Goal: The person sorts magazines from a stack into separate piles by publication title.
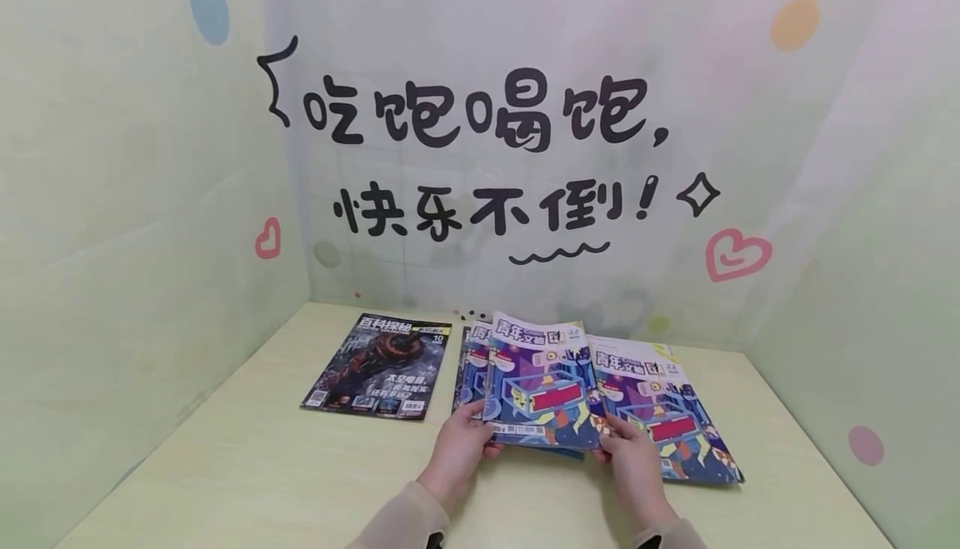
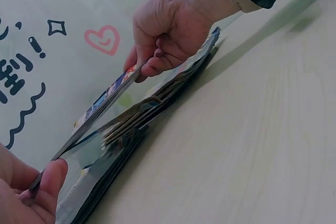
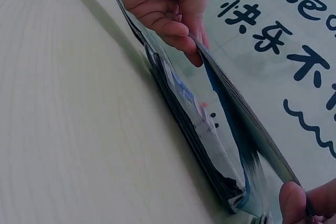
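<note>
My left hand [image 1: 457,451] and right hand [image 1: 636,464] pinch the lower left and right edges of a purple magazine [image 1: 542,386] with white lettering across its top. Both wrist views show it tilted and raised over other magazines, its page edges [image 2: 107,95] between thumbs and fingers. A blue sheet [image 3: 231,121] sags below it in the right wrist view. Just right of it lies a magazine with the same cover [image 1: 678,424], partly behind my right hand. On its left, another purple cover [image 1: 474,366] peeks out, mostly hidden by the held one.
A dark magazine [image 1: 378,366] with a reddish ring on its cover lies farther left on the pale wooden table [image 1: 247,457]. Fabric walls with printed black characters [image 1: 487,157] and coloured dots enclose the table at the back and both sides.
</note>
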`<state>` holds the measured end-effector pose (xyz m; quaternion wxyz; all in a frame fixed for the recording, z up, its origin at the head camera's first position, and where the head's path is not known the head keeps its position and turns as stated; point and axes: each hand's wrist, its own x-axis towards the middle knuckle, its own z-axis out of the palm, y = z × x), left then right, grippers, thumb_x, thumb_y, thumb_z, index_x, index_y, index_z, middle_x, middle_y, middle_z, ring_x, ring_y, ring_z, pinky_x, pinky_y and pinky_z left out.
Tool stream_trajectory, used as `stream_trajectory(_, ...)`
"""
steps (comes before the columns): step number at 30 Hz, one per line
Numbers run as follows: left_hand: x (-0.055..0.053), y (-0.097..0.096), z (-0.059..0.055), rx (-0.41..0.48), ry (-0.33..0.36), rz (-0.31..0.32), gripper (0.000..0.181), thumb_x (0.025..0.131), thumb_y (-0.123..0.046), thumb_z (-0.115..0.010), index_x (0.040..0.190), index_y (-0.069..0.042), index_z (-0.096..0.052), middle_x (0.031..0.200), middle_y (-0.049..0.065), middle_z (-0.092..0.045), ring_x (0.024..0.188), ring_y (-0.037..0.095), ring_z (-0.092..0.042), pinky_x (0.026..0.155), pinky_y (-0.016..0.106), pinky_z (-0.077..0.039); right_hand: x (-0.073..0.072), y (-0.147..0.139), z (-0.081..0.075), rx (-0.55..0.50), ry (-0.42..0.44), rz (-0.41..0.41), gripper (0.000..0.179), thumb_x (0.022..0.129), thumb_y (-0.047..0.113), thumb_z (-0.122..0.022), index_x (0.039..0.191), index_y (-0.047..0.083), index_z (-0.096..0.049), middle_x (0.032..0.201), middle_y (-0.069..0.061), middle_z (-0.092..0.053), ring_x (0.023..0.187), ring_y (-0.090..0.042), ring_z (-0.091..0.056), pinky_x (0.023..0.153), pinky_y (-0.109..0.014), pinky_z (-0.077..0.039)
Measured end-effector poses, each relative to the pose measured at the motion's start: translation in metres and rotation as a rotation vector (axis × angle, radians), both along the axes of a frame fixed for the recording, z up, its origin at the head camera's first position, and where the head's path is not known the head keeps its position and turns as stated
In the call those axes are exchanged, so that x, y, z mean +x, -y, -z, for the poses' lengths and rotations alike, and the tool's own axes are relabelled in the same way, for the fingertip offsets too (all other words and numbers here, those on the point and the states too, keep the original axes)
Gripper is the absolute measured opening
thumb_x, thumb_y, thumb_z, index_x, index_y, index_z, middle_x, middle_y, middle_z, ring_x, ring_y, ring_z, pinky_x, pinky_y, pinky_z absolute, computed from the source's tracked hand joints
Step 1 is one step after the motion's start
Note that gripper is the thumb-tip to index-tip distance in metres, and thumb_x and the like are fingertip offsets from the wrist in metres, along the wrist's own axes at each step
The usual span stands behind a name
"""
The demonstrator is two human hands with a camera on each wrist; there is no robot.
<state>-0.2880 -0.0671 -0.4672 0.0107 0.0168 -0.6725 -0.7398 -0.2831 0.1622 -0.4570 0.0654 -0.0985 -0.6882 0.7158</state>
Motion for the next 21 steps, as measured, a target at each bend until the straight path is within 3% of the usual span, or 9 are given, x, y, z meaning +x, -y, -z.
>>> stream_trajectory(6, -0.002, -0.024, -0.005, 0.017, -0.005, 0.028, 0.051, 0.092, 0.005, -0.049, 0.140, 0.013, -0.035, 0.087, 0.015, -0.062, 0.062, 0.015, -0.059, 0.060, 0.028, -0.055, 0.004, -0.025, -0.007, -0.008, 0.001, 0.031, 0.049, 0.091, -0.009, -0.047, 0.139, -0.014, -0.038, 0.093, -0.013, -0.060, 0.060, -0.009, -0.057, 0.058, -0.021, -0.052)
stream_trajectory(13, -0.004, -0.059, -0.024, 0.052, -0.021, 0.070, 0.047, 0.092, 0.004, -0.050, 0.137, 0.011, -0.042, 0.089, 0.014, -0.062, 0.064, 0.016, -0.062, 0.063, 0.029, -0.057, 0.010, -0.059, -0.021, -0.020, 0.006, 0.064, 0.050, 0.091, -0.009, -0.047, 0.140, -0.012, -0.037, 0.105, -0.010, -0.058, 0.061, -0.007, -0.056, 0.059, -0.019, -0.052)
stream_trajectory(21, -0.001, -0.101, -0.037, 0.111, 0.001, 0.074, 0.049, 0.092, 0.005, -0.050, 0.139, 0.011, -0.039, 0.089, 0.013, -0.061, 0.061, 0.015, -0.061, 0.063, 0.030, -0.057, 0.015, -0.099, -0.038, 0.021, 0.021, 0.098, 0.051, 0.092, -0.008, -0.046, 0.141, -0.012, -0.035, 0.089, -0.003, -0.061, 0.064, -0.008, -0.056, 0.059, -0.021, -0.053)
